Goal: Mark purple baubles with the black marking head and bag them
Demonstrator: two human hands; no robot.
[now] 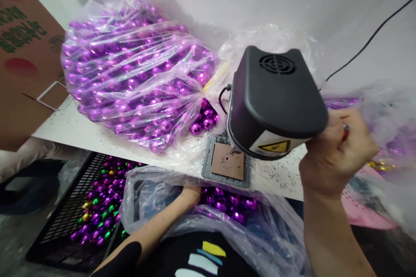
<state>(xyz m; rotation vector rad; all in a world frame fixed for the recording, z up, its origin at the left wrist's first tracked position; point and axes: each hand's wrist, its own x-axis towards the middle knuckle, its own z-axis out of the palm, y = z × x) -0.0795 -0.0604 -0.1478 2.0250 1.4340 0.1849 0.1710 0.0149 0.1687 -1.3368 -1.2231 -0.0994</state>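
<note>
A black bench machine (282, 95) with a round vent on top and a yellow warning label stands on the white table. My right hand (338, 151) is closed in a fist against its right side; what the fingers grip there is hidden. Below the machine's head lies a brown square plate (227, 162) with a small hole, set on a grey slotted base (208, 166) strewn with dark shavings. My left hand (191, 194) reaches into an open clear plastic bag (143, 190) on my lap, beside shiny purple balls (227, 203). Its fingers are out of sight.
A tied clear bag of purple balls (139, 78) fills the table's left side, with loose purple balls (204, 119) by its neck. A black crate (65, 220) of coloured balls stands lower left, beneath a cardboard box (26, 60). A black cable (367, 43) runs off right.
</note>
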